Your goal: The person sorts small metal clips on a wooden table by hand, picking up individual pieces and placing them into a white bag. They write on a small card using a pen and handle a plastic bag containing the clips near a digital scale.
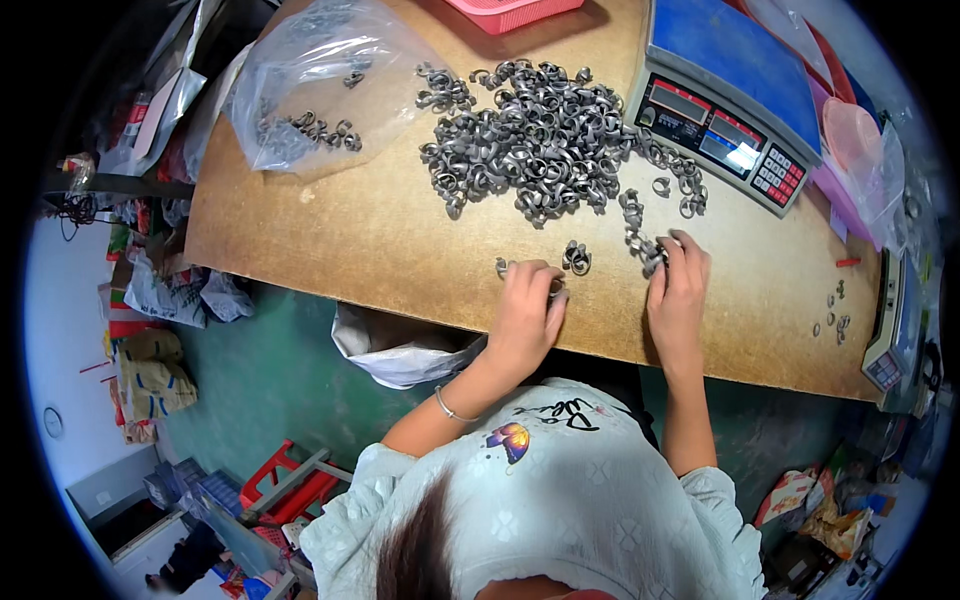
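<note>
A large heap of dark grey metal rings [540, 140] lies in the middle of the wooden table. My left hand [528, 308] rests near the table's front edge with its fingers curled down. A ring shows between its thumb and fingers, and another ring [501, 267] pokes out beside the fingertips. Just right of that hand sits a small cluster of rings [577, 258]. My right hand [680, 290] bends its fingers and thumb around the near end of a short line of rings [632, 215]. Its fingertips partly hide those rings.
A clear plastic bag [310, 90] with some rings lies at the left. At the back right stands a blue-topped digital scale [735, 75]; a pink basket [510, 12] is at the far edge. A few loose rings [842, 325] lie right. A white sack [400, 365] hangs below the front edge.
</note>
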Demonstrator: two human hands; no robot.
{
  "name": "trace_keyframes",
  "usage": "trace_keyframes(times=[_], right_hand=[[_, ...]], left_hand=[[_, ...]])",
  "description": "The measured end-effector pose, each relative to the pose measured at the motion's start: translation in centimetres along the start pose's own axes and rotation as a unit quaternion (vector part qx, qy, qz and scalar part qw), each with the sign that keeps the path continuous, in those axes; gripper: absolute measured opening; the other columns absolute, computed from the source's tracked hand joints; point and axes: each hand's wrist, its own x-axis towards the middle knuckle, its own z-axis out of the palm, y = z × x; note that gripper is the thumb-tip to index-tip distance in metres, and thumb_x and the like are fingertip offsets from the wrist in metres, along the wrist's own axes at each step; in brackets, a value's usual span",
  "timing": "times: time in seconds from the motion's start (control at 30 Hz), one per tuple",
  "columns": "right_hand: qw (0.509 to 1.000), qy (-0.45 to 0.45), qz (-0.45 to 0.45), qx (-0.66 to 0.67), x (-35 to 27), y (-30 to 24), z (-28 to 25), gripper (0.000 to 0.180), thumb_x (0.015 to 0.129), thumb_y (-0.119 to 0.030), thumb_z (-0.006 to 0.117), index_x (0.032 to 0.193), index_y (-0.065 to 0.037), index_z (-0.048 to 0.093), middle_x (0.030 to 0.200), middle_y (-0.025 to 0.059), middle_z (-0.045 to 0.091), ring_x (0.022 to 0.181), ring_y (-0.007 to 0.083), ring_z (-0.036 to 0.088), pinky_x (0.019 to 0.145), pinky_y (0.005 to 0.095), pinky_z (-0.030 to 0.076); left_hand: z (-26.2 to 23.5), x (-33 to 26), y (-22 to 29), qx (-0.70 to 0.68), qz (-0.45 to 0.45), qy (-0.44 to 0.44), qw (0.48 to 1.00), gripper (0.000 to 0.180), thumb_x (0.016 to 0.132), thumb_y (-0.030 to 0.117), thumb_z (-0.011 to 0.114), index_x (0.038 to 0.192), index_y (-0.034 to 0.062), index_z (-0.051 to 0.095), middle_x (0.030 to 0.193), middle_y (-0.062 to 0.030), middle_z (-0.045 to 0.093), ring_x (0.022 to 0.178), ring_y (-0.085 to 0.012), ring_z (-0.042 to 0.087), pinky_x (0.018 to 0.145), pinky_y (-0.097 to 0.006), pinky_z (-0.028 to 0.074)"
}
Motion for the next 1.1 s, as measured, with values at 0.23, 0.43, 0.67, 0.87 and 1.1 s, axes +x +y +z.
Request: trace_keyframes(times=[0.23,0.43,0.67,0.87,1.1], right_hand=[[0.979,-0.175,-0.108,0.011,1.0,-5.0,1.5,0.04,0.077,-0.004,0.066,0.116,-0.002,0.056,0.115,0.0127,0.054,0.109,0.0294,0.049,0.092,0.0409,0.039],[0.922,-0.163,0.043,0.348,-0.4,-4.6,1.7,0.034,0.077,0.003,0.067,0.11,0.001,0.059,0.099,0.0132,0.061,0.08,0.0237,0.059,0.07,0.0312,0.047],[0.888,-0.162,0.088,0.421,-1.9,-6.0,-0.4,0.023,0.086,0.003,0.06,0.109,0.002,0.062,0.098,0.0095,0.064,0.087,0.0151,0.062,0.076,0.0262,0.049],[0.812,-0.181,0.178,0.526,-1.8,-5.9,-0.7,0.021,0.094,-0.004,0.055,0.112,0.004,0.062,0.098,0.0056,0.064,0.089,0.0106,0.06,0.081,0.0247,0.048],[0.76,-0.238,0.253,0.549,-1.3,-5.6,-0.7,0.023,0.096,-0.01,0.053,0.112,0.004,0.062,0.091,0.0037,0.065,0.075,0.0067,0.057,0.066,0.0204,0.046]], left_hand=[[-0.4,0.7,-1.5,0.08,0.028,0.064,0.994,0.032,0.081,-0.007,0.059,0.112,-0.0026,0.055,0.114,-0.0204,0.051,0.104,-0.038,0.051,0.089,-0.044,0.042],[-2.1,0.0,1.6,-0.272,-0.171,0.011,0.947,0.032,0.09,-0.001,0.054,0.122,-0.002,0.053,0.125,-0.0152,0.051,0.108,-0.0256,0.056,0.087,-0.034,0.049],[-2.8,-0.7,1.0,-0.661,-0.309,-0.095,0.677,0.038,0.092,-0.002,0.054,0.129,-0.0081,0.046,0.119,-0.0152,0.059,0.108,-0.021,0.061,0.095,-0.03,0.051],[-3.1,-1.1,0.9,-0.674,-0.324,-0.096,0.657,0.036,0.092,-0.003,0.052,0.127,-0.0068,0.048,0.119,-0.0145,0.059,0.106,-0.0206,0.061,0.096,-0.03,0.05],[-3.5,-1.4,0.5,-0.576,-0.308,-0.079,0.753,0.034,0.092,-0.004,0.05,0.126,-0.0051,0.051,0.121,-0.0125,0.058,0.108,-0.0198,0.06,0.096,-0.031,0.048]])
